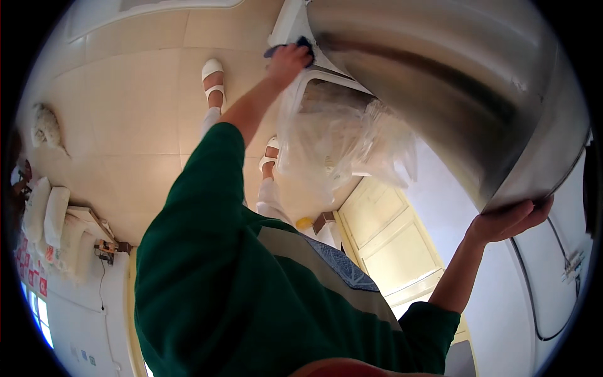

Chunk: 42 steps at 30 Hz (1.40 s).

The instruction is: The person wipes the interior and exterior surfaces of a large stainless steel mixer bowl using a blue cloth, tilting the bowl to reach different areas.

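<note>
The big steel basin (452,81) fills the upper right of the view, tilted on edge so its surface faces the person. At left, the left hand (289,61) is closed on a dark cloth (300,45) and presses it against the basin's far rim, above a clear plastic bag (339,141) in a white frame. To the right, the right hand (512,220), fingers curled, grips the near rim from below to bear the weight.

Under me is a pale tiled floor (125,94) — my two feet in white sandals (212,78) stand on it. Off by the wall, white sacks (47,213) lie stacked on the tiles, and a lumpy, light-coloured bundle (45,125) sits apart from them.
</note>
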Motion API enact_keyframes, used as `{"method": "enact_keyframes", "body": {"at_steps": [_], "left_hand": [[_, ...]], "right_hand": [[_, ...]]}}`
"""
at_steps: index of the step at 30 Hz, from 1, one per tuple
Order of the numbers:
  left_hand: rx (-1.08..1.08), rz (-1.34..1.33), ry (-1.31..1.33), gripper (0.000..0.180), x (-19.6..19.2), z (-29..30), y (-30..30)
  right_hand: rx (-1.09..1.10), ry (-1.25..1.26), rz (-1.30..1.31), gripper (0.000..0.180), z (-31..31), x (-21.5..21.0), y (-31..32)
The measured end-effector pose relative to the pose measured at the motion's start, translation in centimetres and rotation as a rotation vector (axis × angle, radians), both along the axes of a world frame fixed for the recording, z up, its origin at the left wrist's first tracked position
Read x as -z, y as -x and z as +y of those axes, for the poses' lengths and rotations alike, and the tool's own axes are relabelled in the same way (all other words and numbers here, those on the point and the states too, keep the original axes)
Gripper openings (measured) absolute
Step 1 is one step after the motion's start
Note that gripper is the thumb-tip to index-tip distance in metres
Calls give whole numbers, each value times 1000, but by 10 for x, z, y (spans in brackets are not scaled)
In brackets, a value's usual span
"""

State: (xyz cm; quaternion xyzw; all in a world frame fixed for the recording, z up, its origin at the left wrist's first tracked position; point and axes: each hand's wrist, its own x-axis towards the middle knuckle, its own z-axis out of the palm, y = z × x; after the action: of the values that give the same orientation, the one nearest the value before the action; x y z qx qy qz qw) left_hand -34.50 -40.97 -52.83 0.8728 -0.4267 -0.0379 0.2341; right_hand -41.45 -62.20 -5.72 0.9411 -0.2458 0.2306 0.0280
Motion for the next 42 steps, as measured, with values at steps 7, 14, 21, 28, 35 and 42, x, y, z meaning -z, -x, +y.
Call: {"method": "enact_keyframes", "body": {"at_steps": [7, 14, 21, 28, 35, 42], "left_hand": [[27, -113, -460, 11, 26, 155, -54], [-51, 145, -703, 12, -89, 273, -19], [-315, 417, -861, 40, -222, 419, 19], [-617, 564, -992, 50, -279, 548, 132], [-1087, 1038, -722, 31, -316, 605, 275], [-1274, 1137, -508, 29, -304, 657, 285]], "right_hand": [[-108, -177, -93, 58, -3, 4, -7], [-180, 25, -3, 49, 2, 0, -7], [-199, 93, -99, 47, -7, -4, -1], [-153, 119, -91, 46, -9, -4, 0], [-136, 107, -117, 43, -2, 2, -15], [329, -26, -34, 43, 19, 4, -27]]}}
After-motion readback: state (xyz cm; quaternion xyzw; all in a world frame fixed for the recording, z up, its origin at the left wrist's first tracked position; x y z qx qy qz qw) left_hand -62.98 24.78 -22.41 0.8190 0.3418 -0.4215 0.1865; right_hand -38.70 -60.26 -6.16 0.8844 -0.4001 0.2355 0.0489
